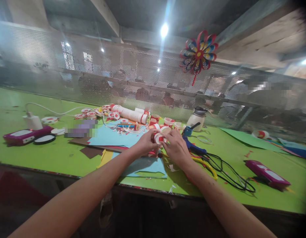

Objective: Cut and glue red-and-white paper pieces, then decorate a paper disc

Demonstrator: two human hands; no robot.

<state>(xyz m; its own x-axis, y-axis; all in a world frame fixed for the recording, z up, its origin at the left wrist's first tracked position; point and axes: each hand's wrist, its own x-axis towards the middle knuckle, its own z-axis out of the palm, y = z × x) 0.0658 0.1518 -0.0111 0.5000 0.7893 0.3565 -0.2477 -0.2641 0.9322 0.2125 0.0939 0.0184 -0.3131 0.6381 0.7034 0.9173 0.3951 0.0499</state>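
Over the middle of the table, my left hand (147, 142) and my right hand (176, 147) both grip a small round white-and-red paper cup piece (158, 138). Fingers of each hand pinch its sides, and part of it is hidden behind them. Just right of my right hand lies a blue glue gun (193, 146) with a black cord. Yellow handles, apparently of scissors (207, 165), show beneath my right forearm. Cut cups (169, 121) with red print stand just beyond my hands. Light blue paper (113, 134) spreads to the left, scattered with scraps.
A stack of white paper cups (130, 113) lies at the back, beside red-and-white discs (89, 114). A lidded jug (196, 118) stands behind the glue gun. Purple boxes (266, 173) lie at right and left. A perforated screen (143, 76) bounds the far edge; a paper flower (199, 54) hangs there.
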